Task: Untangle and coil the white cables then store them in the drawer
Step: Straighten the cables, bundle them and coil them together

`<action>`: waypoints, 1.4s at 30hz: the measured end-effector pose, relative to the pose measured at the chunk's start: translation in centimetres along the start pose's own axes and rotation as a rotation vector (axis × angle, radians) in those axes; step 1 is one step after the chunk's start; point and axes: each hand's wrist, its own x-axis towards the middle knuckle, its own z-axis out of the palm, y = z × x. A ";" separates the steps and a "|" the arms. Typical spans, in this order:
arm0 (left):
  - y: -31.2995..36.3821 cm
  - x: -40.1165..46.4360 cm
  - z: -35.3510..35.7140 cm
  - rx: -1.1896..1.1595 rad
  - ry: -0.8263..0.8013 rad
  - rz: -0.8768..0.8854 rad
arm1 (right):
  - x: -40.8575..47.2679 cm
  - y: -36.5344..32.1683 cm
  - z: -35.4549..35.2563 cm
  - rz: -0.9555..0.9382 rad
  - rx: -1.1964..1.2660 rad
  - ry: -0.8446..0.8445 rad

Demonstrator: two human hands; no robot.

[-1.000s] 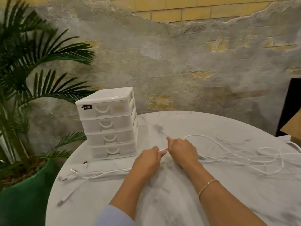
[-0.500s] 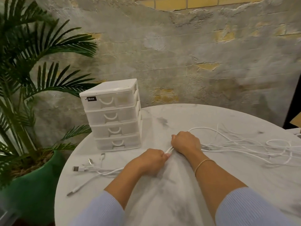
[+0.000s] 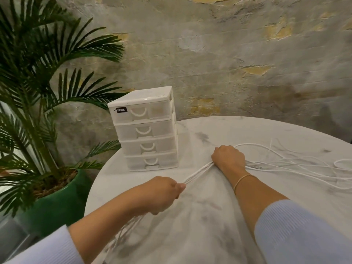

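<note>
Your round marble-look surface [image 3: 219,130] curves off close on your left, where a potted palm [image 3: 47,96] crowds the rim; bare top lies near you between your forearms. The drawer unit [image 3: 146,130], four stacked translucent white plastic drawers, all closed, stands by the far left edge. The white cables [image 3: 198,171], thin and smooth, run taut as a bundle between your hands. Your left hand [image 3: 162,193] has its grip clamped on them; your right hand [image 3: 228,158] fists them too. Loose strands sprawl rightward.
</note>
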 end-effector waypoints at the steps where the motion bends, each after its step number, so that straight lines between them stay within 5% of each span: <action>1: -0.7 -0.5 -0.2 -0.051 -0.005 -0.013 | 0.2 0.0 0.1 0.005 0.002 0.008; 17: -6.5 -0.5 -1.6 -0.024 -0.018 -0.065 | 1.4 -0.4 0.7 0.044 -0.029 0.038; 31: -1.4 -5.0 -1.7 0.379 -0.341 0.016 | 3.4 -0.4 1.3 0.062 0.054 0.004; 35: 2.3 -1.5 -2.9 0.517 -0.087 0.111 | 4.1 -0.6 1.5 0.023 0.074 0.006; 38: 5.2 5.0 -3.1 0.275 0.181 0.190 | 4.2 -0.6 1.4 -0.010 0.118 0.007; 42: 8.4 11.7 -2.2 -0.097 0.268 0.153 | 4.0 -0.4 1.1 -0.039 0.179 0.047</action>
